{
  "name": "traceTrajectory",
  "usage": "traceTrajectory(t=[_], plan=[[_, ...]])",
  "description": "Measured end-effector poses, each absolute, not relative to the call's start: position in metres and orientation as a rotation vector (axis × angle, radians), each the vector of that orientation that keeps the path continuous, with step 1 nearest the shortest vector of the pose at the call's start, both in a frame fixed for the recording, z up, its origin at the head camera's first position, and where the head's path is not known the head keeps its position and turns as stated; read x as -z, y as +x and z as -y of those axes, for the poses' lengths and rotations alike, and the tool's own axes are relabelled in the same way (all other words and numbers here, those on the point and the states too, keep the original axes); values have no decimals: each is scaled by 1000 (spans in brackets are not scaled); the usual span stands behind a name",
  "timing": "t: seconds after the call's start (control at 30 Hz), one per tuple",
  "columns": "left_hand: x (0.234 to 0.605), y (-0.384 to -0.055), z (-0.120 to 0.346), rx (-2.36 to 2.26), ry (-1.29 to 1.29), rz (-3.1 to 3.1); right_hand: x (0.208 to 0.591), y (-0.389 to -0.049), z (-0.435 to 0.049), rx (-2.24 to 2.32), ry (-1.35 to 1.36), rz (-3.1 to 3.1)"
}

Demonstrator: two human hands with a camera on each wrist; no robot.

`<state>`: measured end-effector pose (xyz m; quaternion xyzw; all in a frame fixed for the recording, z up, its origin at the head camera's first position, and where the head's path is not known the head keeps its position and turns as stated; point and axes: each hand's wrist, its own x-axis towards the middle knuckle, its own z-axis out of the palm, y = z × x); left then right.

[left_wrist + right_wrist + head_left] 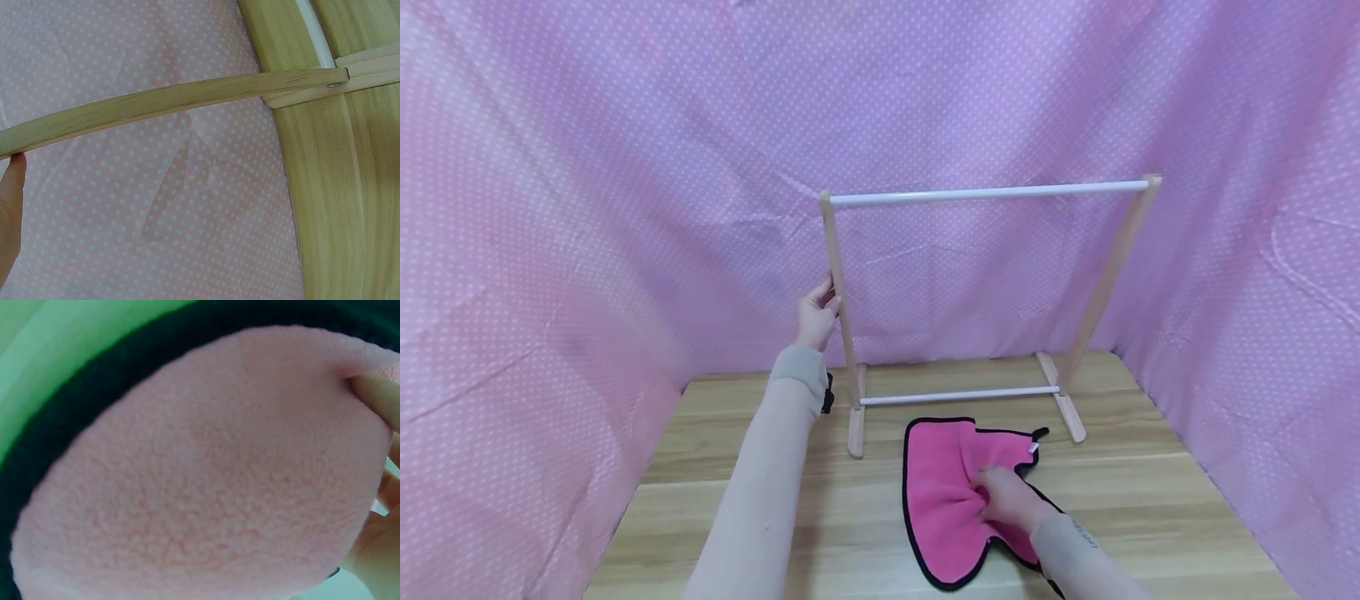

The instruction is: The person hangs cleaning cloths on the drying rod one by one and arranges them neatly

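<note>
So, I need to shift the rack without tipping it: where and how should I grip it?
Probably by the left post and the right post, one hand each, coming from the outer sides: both are slim bare wood rising from flat feet at opposite ends of the white rods. The left hand holds the left post that way; the right hand pinches the pink cloth.

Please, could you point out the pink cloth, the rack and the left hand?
Pink cloth (946,496), head view: on its fabric.
Rack (989,194), head view: middle of its top bar.
Left hand (816,318), head view: middle of hand.
</note>
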<state>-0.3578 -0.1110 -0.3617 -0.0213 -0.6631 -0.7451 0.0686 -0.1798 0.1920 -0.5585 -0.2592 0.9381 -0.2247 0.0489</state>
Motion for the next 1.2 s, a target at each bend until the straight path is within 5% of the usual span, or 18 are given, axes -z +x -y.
traceTrajectory(t=[1.2], plan=[[363,-356,111,2231,-50,2011,503,-180,-182,873,-1045,-3119]])
